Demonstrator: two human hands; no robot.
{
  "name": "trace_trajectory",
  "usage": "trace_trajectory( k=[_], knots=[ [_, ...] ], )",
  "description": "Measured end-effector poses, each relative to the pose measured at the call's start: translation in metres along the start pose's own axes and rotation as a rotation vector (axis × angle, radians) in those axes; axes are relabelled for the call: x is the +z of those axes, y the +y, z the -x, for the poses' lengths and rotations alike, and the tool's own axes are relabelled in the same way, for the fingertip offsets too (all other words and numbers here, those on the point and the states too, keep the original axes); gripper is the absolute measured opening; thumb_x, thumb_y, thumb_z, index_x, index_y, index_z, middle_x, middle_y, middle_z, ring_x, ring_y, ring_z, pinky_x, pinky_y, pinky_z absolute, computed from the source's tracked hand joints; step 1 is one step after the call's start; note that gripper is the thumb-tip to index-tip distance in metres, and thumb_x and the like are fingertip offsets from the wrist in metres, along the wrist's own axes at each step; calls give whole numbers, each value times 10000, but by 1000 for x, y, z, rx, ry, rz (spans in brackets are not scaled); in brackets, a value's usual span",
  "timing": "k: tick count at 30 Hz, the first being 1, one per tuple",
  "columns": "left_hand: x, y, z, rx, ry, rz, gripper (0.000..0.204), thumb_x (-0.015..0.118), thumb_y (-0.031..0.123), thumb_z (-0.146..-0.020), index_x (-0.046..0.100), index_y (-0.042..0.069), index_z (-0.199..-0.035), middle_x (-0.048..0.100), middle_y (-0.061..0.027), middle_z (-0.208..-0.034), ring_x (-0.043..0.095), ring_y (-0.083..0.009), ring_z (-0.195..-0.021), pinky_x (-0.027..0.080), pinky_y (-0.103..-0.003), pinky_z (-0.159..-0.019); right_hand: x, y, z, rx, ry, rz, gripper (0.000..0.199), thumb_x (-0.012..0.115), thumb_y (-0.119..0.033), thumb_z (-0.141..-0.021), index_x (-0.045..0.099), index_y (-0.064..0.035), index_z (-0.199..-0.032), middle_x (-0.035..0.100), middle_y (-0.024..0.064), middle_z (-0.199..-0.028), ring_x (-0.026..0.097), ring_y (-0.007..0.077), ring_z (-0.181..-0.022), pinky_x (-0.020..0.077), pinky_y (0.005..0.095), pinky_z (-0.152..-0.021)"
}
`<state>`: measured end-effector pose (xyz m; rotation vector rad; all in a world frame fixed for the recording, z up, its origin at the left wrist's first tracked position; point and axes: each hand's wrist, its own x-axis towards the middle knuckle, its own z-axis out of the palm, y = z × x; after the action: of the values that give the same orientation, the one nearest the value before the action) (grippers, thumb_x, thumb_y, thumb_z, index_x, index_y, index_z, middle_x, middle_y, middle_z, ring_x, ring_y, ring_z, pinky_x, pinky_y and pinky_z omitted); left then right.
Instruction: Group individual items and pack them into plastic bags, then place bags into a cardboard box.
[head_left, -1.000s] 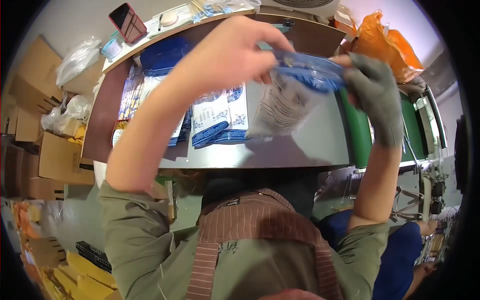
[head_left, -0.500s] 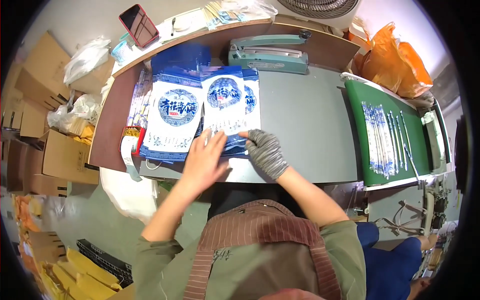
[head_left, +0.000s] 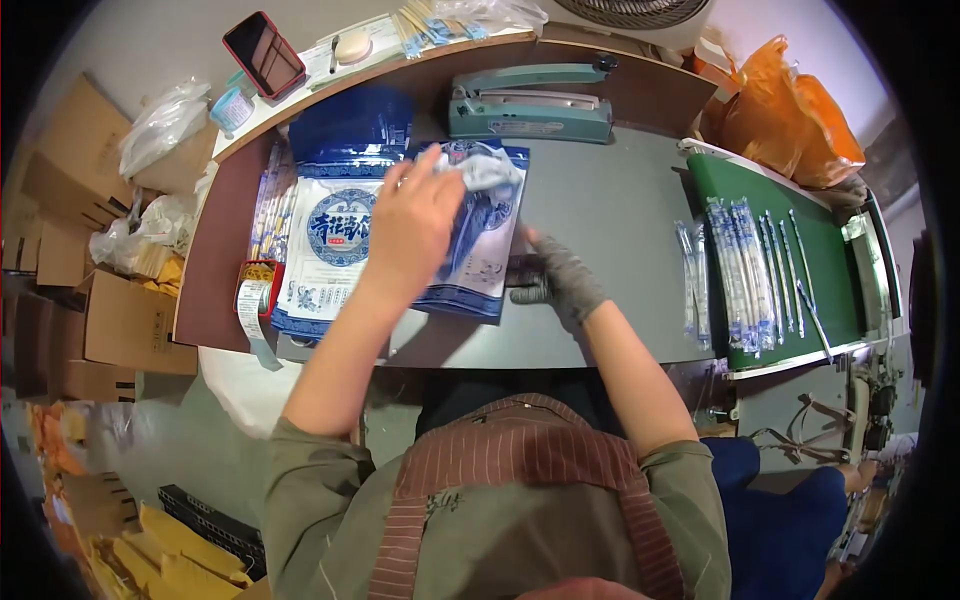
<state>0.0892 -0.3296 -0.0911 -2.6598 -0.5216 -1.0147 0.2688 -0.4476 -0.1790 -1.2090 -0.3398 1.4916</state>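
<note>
While the bare left hand [head_left: 415,225] presses flat on the blue-and-white pouch [head_left: 478,245] at frame centre, the gloved right hand [head_left: 560,280] pinches its lower right edge, beside the pouch stack [head_left: 325,250] on the grey table [head_left: 610,220].

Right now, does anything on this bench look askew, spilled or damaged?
Nothing spilled or damaged. The blue-and-white pouch under the left hand lies tilted across the stack, its top corner crumpled; the gloved right hand steadies its edge.

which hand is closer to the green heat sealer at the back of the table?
Left. The left hand lies on a blue-and-white pouch just in front of the heat sealer; the gloved right hand sits farther toward the table's near edge.
</note>
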Motion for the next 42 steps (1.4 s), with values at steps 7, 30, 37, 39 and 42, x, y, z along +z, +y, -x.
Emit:
trace_trajectory(
  k=[7, 30, 37, 39, 42],
  knots=[
    [-11, -40, -64, -3, 99, -95, 110, 665, 151, -756, 582, 84, -781, 604, -73, -780, 609, -270, -736, 462, -377, -721, -17, 21, -91, -422, -62, 576, 617, 611, -53, -818, 327, 43, -1356, 624, 106, -884, 629, 167, -693, 529, 285, -525],
    [111, 23, 70, -845, -193, 612, 801, 582, 430, -888, 268, -84, -1416, 266, -305, -1455, 246, -413, -1378, 211, -423, -1136, 19, -2, -88, -520, 349, 719, 1168, 803, -557, -638, 248, 130, -1403, 444, 284, -1364, 458, 357, -1270, 378, 333, -1045],
    [-34, 104, 99, -1608, -148, 1444, 871, 627, 271, -909, 41, 0, -1493, 201, -175, -1515, 311, -290, -1359, 373, -353, -1042, -15, 66, 54, -407, -93, 177, 743, 776, -188, -784, 353, -26, -1372, 566, 121, -1200, 553, 204, -1096, 500, 321, -904],
    [-29, 114, 107, -1627, -149, 1585, 806, 619, 278, -918, 114, -3, -1480, 281, -166, -1479, 388, -269, -1306, 416, -337, -995, 1, 58, 97, -207, -93, 30, 721, 744, -221, -818, 343, -50, -1392, 563, 102, -1228, 566, 184, -1099, 519, 311, -874],
    [-33, 117, 102, -1723, -213, 1773, 658, 609, 288, -929, 284, -5, -1421, 455, -148, -1357, 525, -230, -1177, 478, -321, -920, 11, 36, 110, 22, -156, -125, 585, 738, -210, -822, 450, -11, -1290, 601, 122, -1156, 616, 178, -991, 541, 298, -797]
  ],
)
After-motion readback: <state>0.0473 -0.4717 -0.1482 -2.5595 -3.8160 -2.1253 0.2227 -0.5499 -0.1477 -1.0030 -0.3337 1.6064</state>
